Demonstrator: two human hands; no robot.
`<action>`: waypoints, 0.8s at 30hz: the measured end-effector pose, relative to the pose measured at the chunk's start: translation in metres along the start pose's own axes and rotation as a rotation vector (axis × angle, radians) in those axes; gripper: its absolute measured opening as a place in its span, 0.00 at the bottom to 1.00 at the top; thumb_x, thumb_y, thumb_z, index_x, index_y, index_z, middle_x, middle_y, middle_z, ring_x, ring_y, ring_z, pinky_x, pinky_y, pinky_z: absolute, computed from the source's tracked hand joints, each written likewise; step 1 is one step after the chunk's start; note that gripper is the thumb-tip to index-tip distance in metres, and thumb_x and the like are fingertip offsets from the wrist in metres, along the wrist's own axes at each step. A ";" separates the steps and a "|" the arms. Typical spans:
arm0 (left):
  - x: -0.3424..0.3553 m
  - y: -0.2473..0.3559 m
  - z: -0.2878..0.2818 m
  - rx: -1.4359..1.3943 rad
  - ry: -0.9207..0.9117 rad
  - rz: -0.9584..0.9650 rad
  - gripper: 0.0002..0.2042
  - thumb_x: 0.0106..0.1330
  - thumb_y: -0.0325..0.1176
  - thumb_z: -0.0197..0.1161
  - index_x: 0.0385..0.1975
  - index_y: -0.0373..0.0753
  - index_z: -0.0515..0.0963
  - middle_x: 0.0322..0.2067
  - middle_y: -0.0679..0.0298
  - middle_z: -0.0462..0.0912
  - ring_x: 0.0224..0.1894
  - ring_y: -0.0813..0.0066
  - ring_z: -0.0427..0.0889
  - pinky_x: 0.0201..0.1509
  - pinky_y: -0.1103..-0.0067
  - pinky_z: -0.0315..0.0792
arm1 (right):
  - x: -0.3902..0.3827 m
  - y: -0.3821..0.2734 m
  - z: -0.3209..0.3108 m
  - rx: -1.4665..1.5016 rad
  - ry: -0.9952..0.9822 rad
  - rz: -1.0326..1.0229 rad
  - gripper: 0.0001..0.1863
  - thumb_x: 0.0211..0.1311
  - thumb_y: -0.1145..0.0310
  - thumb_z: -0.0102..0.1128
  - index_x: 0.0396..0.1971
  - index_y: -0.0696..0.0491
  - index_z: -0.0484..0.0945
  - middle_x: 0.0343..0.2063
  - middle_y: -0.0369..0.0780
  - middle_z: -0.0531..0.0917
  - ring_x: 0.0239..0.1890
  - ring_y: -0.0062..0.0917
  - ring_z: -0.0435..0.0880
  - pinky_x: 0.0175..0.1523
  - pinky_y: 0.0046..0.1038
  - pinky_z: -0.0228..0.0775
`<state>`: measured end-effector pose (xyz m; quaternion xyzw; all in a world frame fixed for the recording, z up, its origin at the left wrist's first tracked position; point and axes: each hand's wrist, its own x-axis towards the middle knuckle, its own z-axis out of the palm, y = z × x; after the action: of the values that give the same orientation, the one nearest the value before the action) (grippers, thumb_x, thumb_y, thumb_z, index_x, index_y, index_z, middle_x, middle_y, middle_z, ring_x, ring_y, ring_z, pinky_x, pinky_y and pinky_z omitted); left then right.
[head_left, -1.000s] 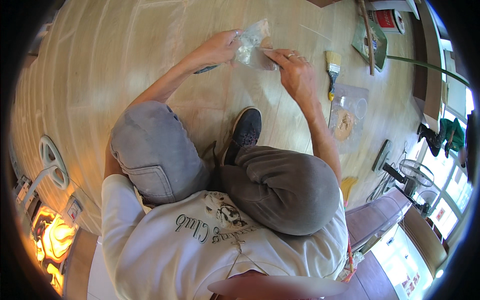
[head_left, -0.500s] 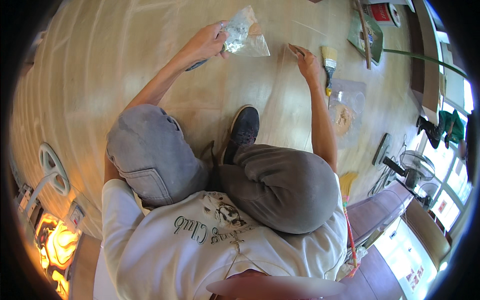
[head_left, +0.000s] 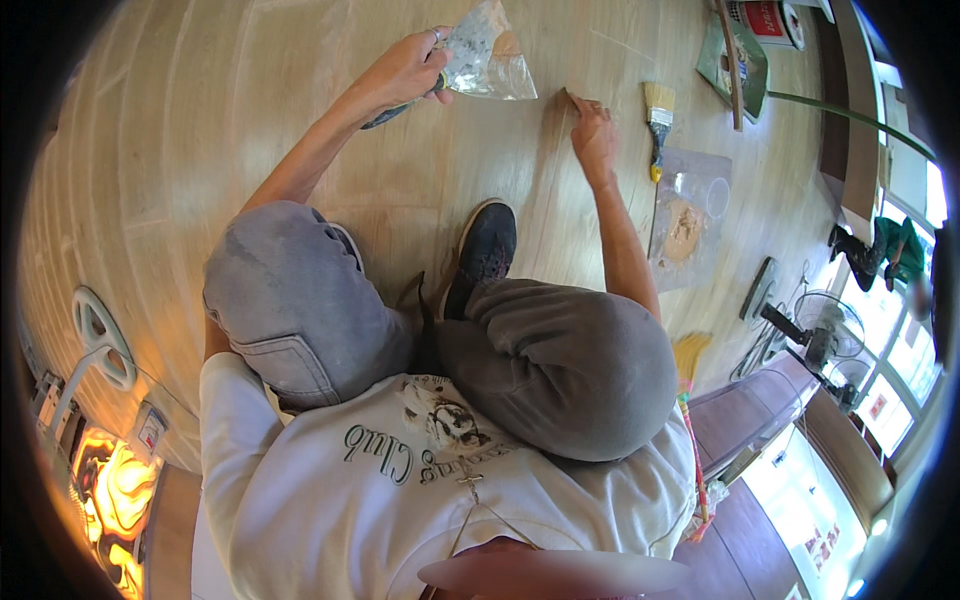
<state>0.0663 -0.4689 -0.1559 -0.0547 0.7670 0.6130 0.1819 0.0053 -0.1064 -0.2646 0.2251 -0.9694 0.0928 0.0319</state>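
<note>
My left hand (head_left: 416,68) grips the dark handle of a wide putty knife (head_left: 490,62), held over the pale wood-plank floor (head_left: 380,165). Tan paste clings to its shiny, smeared blade. To the right, my right hand (head_left: 596,138) is low at the floor, fingers closed on a small, thin brownish scraper, mostly hidden by the fingers. A flat paintbrush (head_left: 659,125) with pale bristles lies right of that hand. Nearer me, a plastic sheet (head_left: 701,262) bears a patch of tan paste (head_left: 684,230) and a clear round lid or cup (head_left: 717,197).
A green dustpan (head_left: 752,75) with a stick across it and a red-and-white can (head_left: 768,22) stand at far right. A fan (head_left: 822,335), cables and a broom (head_left: 692,362) are on the right. Another person (head_left: 900,250) is near the windows. My shoe (head_left: 488,245) rests between my hands and me.
My right hand has moved left and slightly nearer me, with the scraper. My left hand and putty knife have shifted slightly left and farther away.
</note>
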 end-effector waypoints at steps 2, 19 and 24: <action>-0.006 0.006 0.000 -0.005 0.005 -0.019 0.26 0.81 0.37 0.48 0.72 0.26 0.60 0.40 0.58 0.84 0.32 0.75 0.86 0.37 0.78 0.77 | -0.015 -0.013 0.000 0.019 -0.036 0.032 0.20 0.66 0.76 0.54 0.55 0.45 0.84 0.47 0.47 0.86 0.49 0.44 0.84 0.54 0.41 0.77; -0.007 0.012 -0.010 0.027 0.001 -0.018 0.27 0.80 0.37 0.50 0.72 0.26 0.60 0.40 0.57 0.85 0.33 0.77 0.86 0.38 0.80 0.78 | 0.009 0.052 -0.015 0.112 -0.159 -0.183 0.19 0.65 0.76 0.54 0.51 0.44 0.87 0.47 0.42 0.87 0.48 0.40 0.85 0.53 0.38 0.78; -0.013 0.016 -0.006 0.008 0.013 -0.005 0.27 0.80 0.37 0.50 0.72 0.26 0.59 0.39 0.57 0.85 0.33 0.75 0.88 0.37 0.80 0.78 | -0.030 0.026 -0.040 0.218 -0.297 -0.084 0.20 0.63 0.78 0.55 0.52 0.46 0.86 0.48 0.41 0.87 0.50 0.39 0.85 0.55 0.38 0.77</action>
<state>0.0721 -0.4721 -0.1357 -0.0597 0.7703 0.6092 0.1787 0.0212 -0.0628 -0.2329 0.2788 -0.9373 0.1618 -0.1323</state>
